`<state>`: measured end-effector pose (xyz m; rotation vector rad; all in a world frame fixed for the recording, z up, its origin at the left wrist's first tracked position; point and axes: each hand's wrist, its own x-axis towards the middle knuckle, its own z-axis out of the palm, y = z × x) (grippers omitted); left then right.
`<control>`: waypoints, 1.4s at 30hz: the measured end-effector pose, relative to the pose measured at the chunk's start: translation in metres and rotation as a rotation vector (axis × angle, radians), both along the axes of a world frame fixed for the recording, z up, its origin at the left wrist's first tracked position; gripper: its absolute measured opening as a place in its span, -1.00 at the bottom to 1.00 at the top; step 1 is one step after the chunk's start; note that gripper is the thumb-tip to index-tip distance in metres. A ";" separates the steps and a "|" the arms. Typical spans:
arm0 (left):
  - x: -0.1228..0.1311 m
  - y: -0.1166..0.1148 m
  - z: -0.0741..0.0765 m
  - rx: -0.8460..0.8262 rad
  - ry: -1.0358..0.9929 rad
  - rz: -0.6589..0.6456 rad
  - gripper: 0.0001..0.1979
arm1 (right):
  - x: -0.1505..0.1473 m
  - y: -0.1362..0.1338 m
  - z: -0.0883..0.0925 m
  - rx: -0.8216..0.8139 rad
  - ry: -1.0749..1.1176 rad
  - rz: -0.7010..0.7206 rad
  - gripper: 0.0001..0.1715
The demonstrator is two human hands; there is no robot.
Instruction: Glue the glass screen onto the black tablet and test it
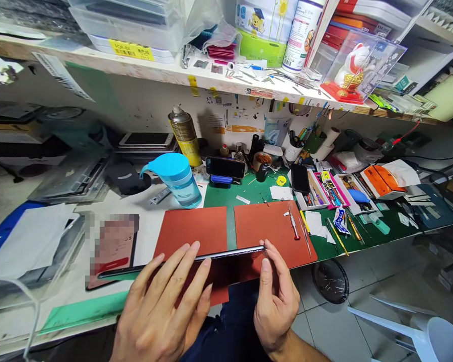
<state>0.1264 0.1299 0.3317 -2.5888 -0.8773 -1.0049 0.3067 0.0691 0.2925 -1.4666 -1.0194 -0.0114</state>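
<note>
Tablet (230,253): edge-on, long axis running left-right, spanning both hands over 2 red mats (266,223).
Left hand (162,306): fingers splayed apart, resting against its middle.
Right hand (275,296): fingers pinched on its right end.

The dark slab (230,252) between the hands shows only its thin edge — its faces cannot be seen. The left hand (162,306) covers its middle, thumb hidden, so the grip is unclear. Just left of that hand a pixelated patch (111,246) blots out something flat. Beyond the right hand (275,296) the tray tools (324,191) are too small to tell — a white stool (419,327) to its right is cut off.
</note>
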 end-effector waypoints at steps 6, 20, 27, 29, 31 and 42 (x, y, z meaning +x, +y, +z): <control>0.002 0.000 0.003 0.009 0.018 -0.007 -0.56 | 0.000 -0.002 -0.002 0.000 0.022 0.009 -0.62; 0.002 -0.007 0.002 -0.020 -0.022 0.009 -0.56 | 0.000 -0.006 -0.005 0.009 0.026 0.027 -0.61; -0.004 -0.008 -0.003 -0.025 0.021 -0.007 -0.49 | 0.000 -0.007 -0.001 0.028 0.010 0.010 -0.61; -0.004 -0.010 -0.003 -0.033 0.011 0.001 -0.48 | 0.000 -0.008 -0.001 0.033 0.012 0.009 -0.63; -0.002 -0.013 -0.002 -0.038 -0.005 0.011 -0.49 | -0.001 -0.009 -0.002 0.032 0.023 0.010 -0.65; -0.004 -0.020 -0.005 -0.062 -0.030 0.015 -0.49 | -0.003 -0.013 -0.002 0.026 0.035 -0.011 -0.67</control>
